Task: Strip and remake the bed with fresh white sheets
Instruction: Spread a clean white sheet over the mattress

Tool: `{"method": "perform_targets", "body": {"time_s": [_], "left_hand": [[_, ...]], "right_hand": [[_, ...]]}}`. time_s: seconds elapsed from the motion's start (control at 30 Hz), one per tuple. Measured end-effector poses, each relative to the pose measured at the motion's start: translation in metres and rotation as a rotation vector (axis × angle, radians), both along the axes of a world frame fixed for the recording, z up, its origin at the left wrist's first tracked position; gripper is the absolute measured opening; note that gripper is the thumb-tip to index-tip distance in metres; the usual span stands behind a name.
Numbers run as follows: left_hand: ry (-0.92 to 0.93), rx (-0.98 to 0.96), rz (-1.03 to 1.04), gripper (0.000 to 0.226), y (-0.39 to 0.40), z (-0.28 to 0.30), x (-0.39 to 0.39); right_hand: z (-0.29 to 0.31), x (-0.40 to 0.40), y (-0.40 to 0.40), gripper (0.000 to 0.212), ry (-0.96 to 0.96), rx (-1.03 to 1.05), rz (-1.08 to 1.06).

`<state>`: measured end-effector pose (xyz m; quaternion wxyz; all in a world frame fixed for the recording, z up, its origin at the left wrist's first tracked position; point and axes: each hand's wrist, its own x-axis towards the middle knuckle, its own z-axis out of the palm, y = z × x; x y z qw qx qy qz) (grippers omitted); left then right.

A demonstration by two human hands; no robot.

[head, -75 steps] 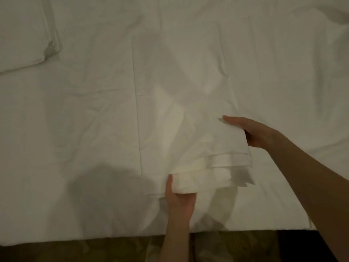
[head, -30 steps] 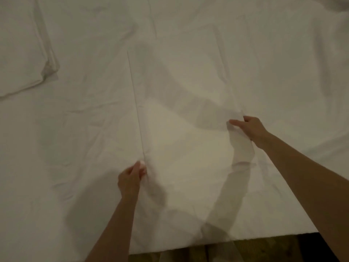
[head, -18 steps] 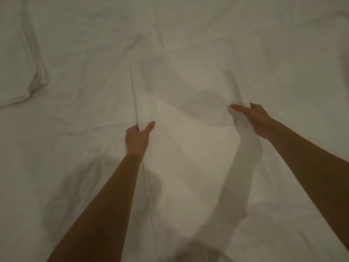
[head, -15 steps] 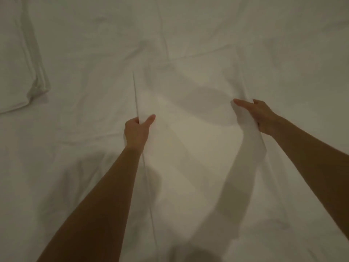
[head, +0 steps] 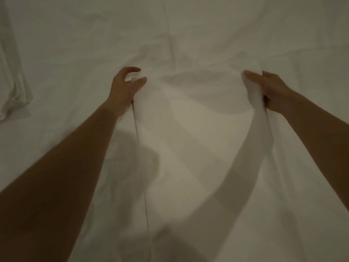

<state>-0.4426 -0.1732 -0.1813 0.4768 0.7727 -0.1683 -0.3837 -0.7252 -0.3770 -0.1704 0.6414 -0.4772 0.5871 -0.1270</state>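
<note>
A partly unfolded white sheet (head: 188,129) lies stretched between my two arms over the white bed surface (head: 75,44). My left hand (head: 126,86) pinches the sheet's far left edge between thumb and curled fingers. My right hand (head: 272,91) grips the far right edge, and the cloth bunches over its thumb. Both arms reach far forward over the bed. The sheet's left fold line runs down from my left hand toward the bottom of the view.
Another white folded or bunched piece of linen (head: 13,82) lies at the left edge of the bed. Creased white fabric covers everything beyond my hands. The bed's near edge and the floor are out of view.
The folded sheet has been opened out. Both hands slid to its side edges and carried them away from me across the bed, and the view moved forward past the bed's edge.
</note>
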Motion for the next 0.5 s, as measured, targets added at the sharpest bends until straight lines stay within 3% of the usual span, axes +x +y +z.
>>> {"method": "perform_targets", "body": {"time_s": [0.07,0.2,0.3,0.4,0.43,0.5], "left_hand": [[-0.022,0.139,-0.183,0.005,-0.018,0.014,0.008],[-0.059,0.497,-0.531,0.021,-0.025,0.023,0.031],[-0.176,0.652,-0.676,0.026,-0.031,0.031,0.040],[-0.393,0.596,-0.486,0.029,-0.033,0.024,0.040],[-0.399,0.532,-0.363,0.026,-0.029,0.020,0.034],[-0.221,0.342,-0.059,0.016,-0.015,0.014,0.012]], "right_hand": [[0.001,0.006,-0.010,0.009,-0.004,-0.091,-0.023],[-0.017,0.001,-0.009,0.015,0.032,-0.113,-0.115],[-0.016,-0.008,0.002,0.019,0.086,-0.084,-0.031],[-0.014,-0.035,0.019,0.016,0.145,-0.033,0.039],[-0.016,-0.046,0.027,0.015,0.151,-0.002,0.042],[-0.019,-0.066,0.045,0.014,0.155,0.047,0.042]]}}
